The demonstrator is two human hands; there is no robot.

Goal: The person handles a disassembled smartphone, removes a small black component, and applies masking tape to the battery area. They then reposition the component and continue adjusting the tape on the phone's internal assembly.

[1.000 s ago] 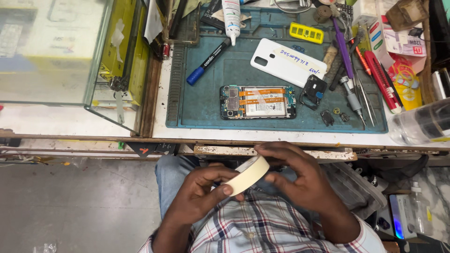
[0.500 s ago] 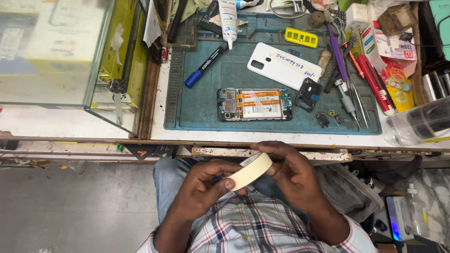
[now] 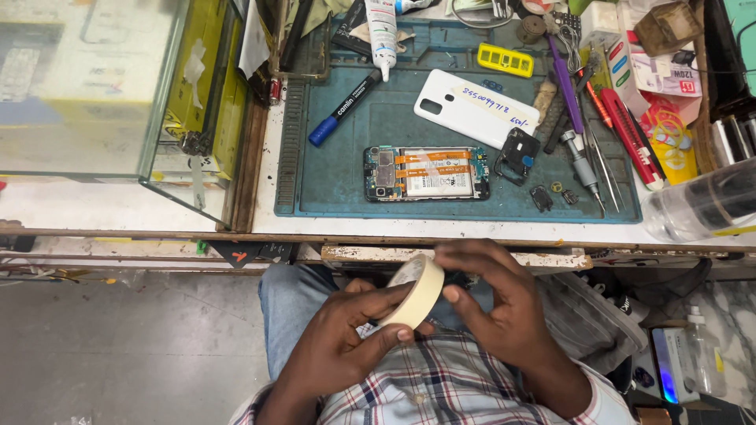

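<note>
My left hand (image 3: 342, 334) grips a cream roll of masking tape (image 3: 417, 293) on edge, just below the bench's front edge, over my lap. My right hand (image 3: 492, 303) rests its fingertips on the roll's upper right rim. Beyond, on the blue work mat (image 3: 331, 181), lies an opened phone (image 3: 426, 172) with its battery and orange flex strips showing. Its white back cover (image 3: 475, 108) lies just behind it, and a small black camera frame (image 3: 516, 151) sits to the right.
A blue marker (image 3: 344, 106), a white glue tube (image 3: 383, 31), a yellow part (image 3: 505, 60), tweezers, screwdrivers and a red cutter (image 3: 630, 135) crowd the mat's back and right. A glass case (image 3: 102, 94) stands at left, a clear plastic container (image 3: 701, 206) at right.
The roll of tape has been turned slightly in my hands and stands more upright. My view has shifted a little; the bench items have not moved.
</note>
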